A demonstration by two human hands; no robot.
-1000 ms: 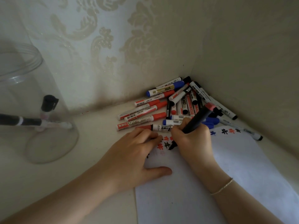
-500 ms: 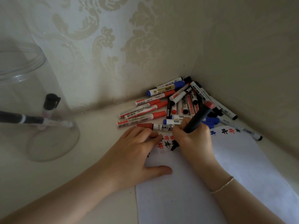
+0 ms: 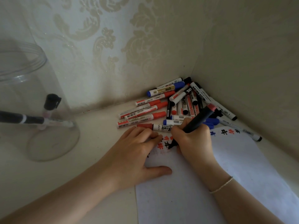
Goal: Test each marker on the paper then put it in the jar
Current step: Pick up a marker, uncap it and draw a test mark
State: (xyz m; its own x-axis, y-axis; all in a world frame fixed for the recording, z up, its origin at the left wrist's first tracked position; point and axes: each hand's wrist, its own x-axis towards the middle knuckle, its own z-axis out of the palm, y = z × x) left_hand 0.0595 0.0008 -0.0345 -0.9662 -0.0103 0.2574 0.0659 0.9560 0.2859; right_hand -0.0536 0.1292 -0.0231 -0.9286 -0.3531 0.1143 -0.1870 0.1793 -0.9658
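Our right hand [image 3: 192,139] grips black marker [image 3: 196,122], tip on paper [image 3: 186,196] near its far-left corner. Our left hand [image 3: 134,154] lies flat, pinning paper's left edge. Marker pile [image 3: 169,104] in surface's far-right corner; jar [image 3: 30,101] at left edge.

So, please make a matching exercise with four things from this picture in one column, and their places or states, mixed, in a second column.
Things:
1. left hand
2. right hand
3. jar
4. pile of markers

Places or states:
A. lies in the corner by the walls
B. stands at the left with markers inside
C. rests flat on the paper
D. grips a black marker, tip on the paper

Pairs: 1-C, 2-D, 3-B, 4-A
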